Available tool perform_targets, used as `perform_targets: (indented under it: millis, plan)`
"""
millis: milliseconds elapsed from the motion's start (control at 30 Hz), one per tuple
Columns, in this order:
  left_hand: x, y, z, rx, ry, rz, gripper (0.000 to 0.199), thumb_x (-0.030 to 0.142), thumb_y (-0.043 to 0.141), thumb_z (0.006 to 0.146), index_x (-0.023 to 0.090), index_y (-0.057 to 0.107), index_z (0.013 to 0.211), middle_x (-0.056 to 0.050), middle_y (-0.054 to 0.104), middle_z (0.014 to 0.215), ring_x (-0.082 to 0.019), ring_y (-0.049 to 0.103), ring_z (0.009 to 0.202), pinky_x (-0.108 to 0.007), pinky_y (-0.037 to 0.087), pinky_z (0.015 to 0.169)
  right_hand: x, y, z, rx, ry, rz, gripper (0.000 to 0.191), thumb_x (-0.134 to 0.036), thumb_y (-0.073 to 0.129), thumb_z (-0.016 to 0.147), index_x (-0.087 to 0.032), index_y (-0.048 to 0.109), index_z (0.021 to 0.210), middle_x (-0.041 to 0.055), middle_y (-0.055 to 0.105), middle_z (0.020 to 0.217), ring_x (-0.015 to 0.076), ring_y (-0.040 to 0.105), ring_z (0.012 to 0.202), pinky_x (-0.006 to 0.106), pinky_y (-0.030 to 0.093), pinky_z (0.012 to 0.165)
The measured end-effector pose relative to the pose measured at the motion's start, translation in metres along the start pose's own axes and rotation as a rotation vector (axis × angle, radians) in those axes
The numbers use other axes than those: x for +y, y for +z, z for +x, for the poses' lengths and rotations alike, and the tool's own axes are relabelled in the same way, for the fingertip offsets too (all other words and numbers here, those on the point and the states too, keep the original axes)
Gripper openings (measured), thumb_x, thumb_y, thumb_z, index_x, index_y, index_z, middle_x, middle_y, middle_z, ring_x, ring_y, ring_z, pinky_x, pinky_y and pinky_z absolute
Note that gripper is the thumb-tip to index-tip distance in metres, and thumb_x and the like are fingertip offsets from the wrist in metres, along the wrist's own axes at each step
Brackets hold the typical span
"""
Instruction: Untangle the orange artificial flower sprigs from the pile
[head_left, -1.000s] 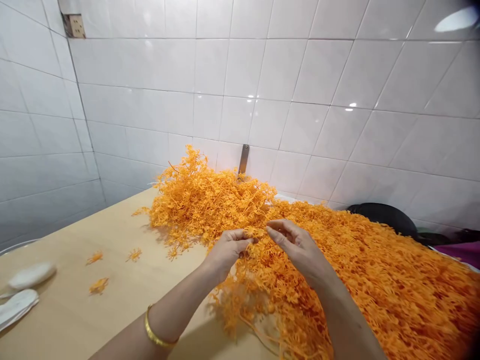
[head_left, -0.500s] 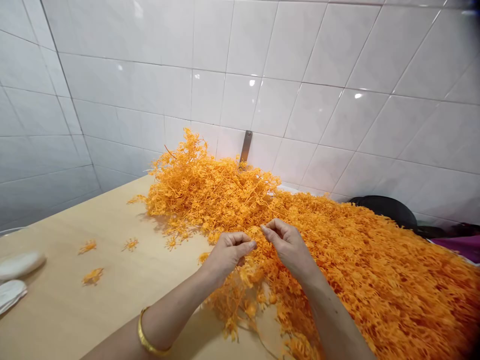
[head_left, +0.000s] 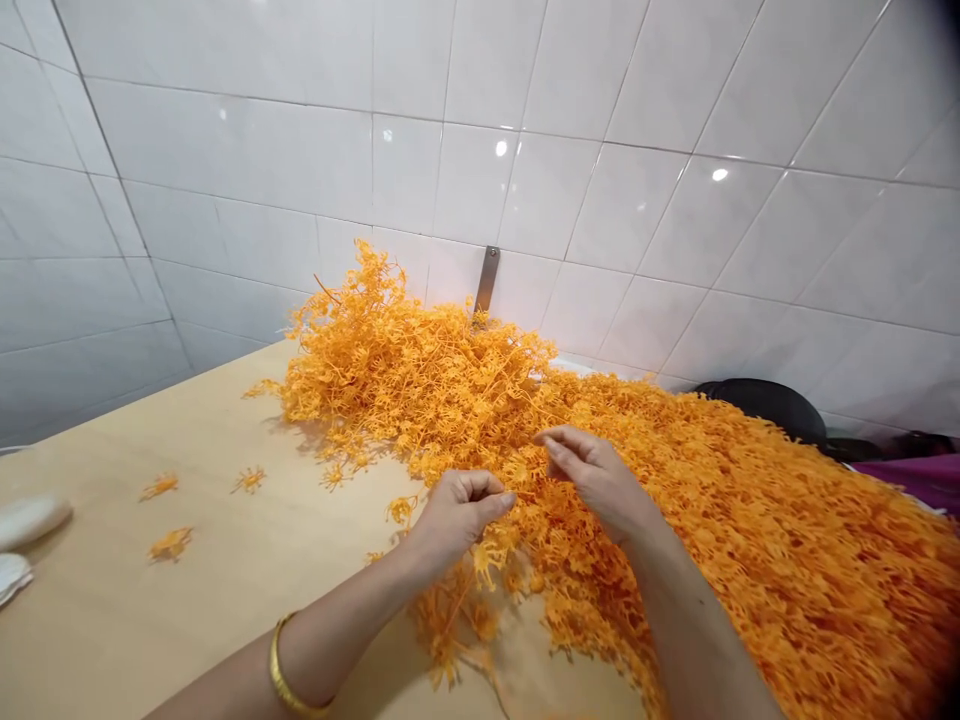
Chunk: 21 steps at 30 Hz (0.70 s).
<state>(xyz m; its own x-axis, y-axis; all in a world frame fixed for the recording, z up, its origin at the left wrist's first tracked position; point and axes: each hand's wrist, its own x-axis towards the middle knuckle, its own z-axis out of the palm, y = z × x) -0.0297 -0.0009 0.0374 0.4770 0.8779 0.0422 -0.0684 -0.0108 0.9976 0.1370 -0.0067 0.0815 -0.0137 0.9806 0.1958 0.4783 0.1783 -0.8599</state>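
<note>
My left hand is closed, thumb against the curled fingers, over the front of the table. Out of its grip hangs an orange plastic flower sprig, a thin branching stem with spidery blossom-like ends. To the right, my right hand is closed in a pinch above the big heap of orange plastic pieces; anything between its fingertips is too small to make out. Behind both hands rises a taller tangle of orange sprigs. More stems lie below my left hand, partly blurred.
Several loose orange pieces lie on the tan tabletop at left, near a white rounded object. A tiled wall with a metal strip stands behind. Black round items and purple material sit at right.
My right hand has shifted slightly right, away from my left hand, which stays nearly in place. The view has tilted and shifted a little.
</note>
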Motion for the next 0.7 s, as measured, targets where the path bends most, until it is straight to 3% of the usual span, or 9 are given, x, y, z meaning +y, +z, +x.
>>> perform_targets:
  millis: [133, 233, 300, 433, 500, 567, 700]
  plan:
    - [0.002, 0.0, -0.002, -0.02, 0.002, 0.013, 0.025, 0.033, 0.055, 0.066, 0.015, 0.042, 0.053, 0.005, 0.031, 0.049, -0.005, 0.027, 0.046, -0.021, 0.022, 0.046, -0.007, 0.018, -0.003, -0.232, -0.03, 0.035, 0.027, -0.043, 0.047, 0.075, -0.017, 0.052, 0.072, -0.0029, 0.041, 0.062, 0.0089, 0.038, 0.057, 0.022, 0.033, 0.054]
    - [0.003, 0.0, -0.002, -0.038, 0.02, 0.005, 0.028, 0.033, 0.054, 0.067, 0.015, 0.038, 0.052, 0.006, 0.03, 0.048, -0.005, 0.026, 0.045, -0.021, 0.021, 0.046, -0.008, 0.027, -0.003, -0.205, -0.083, -0.044, 0.026, -0.04, 0.051, 0.073, -0.016, 0.047, 0.062, -0.0041, 0.038, 0.057, 0.0077, 0.034, 0.052, 0.021, 0.029, 0.049]
    - [0.003, 0.0, -0.002, -0.038, 0.047, -0.012, 0.03, 0.034, 0.054, 0.067, 0.016, 0.037, 0.051, 0.006, 0.028, 0.047, -0.005, 0.024, 0.044, -0.021, 0.02, 0.045, -0.007, 0.027, -0.001, -0.041, -0.106, -0.077, 0.028, -0.038, 0.051, 0.074, -0.016, 0.042, 0.057, -0.0044, 0.036, 0.054, 0.0074, 0.032, 0.05, 0.02, 0.027, 0.046]
    - [-0.001, -0.003, 0.001, 0.003, 0.041, -0.065, 0.027, 0.034, 0.057, 0.065, 0.015, 0.042, 0.053, 0.006, 0.031, 0.046, -0.004, 0.024, 0.043, -0.02, 0.018, 0.044, -0.002, 0.002, 0.003, 0.559, -0.04, -0.022, 0.028, -0.039, 0.05, 0.073, -0.018, 0.039, 0.058, -0.0042, 0.037, 0.054, 0.0076, 0.036, 0.047, 0.02, 0.028, 0.043]
    - [-0.005, -0.004, 0.004, 0.057, 0.001, -0.13, 0.026, 0.035, 0.058, 0.065, 0.014, 0.046, 0.056, 0.006, 0.034, 0.047, -0.004, 0.027, 0.042, -0.02, 0.019, 0.043, 0.0, -0.014, 0.004, 0.703, -0.014, 0.114, 0.022, -0.038, 0.051, 0.072, -0.018, 0.042, 0.065, -0.0036, 0.041, 0.058, 0.0081, 0.042, 0.048, 0.021, 0.033, 0.045]
    - [-0.009, -0.005, 0.007, 0.118, -0.046, -0.212, 0.026, 0.037, 0.059, 0.064, 0.015, 0.047, 0.059, 0.006, 0.036, 0.048, -0.004, 0.029, 0.041, -0.019, 0.021, 0.041, 0.0, -0.023, 0.002, 0.633, -0.013, 0.181, 0.017, -0.034, 0.051, 0.071, -0.019, 0.046, 0.079, -0.0026, 0.047, 0.064, 0.0085, 0.045, 0.05, 0.022, 0.038, 0.049]
    - [-0.012, -0.007, 0.011, 0.207, -0.114, -0.352, 0.027, 0.035, 0.064, 0.061, 0.015, 0.046, 0.059, 0.006, 0.037, 0.048, -0.003, 0.033, 0.041, -0.017, 0.025, 0.04, -0.005, -0.013, -0.002, 0.273, -0.027, 0.134, 0.023, -0.032, 0.049, 0.073, -0.02, 0.05, 0.092, -0.0032, 0.045, 0.06, 0.0077, 0.039, 0.046, 0.022, 0.033, 0.045]
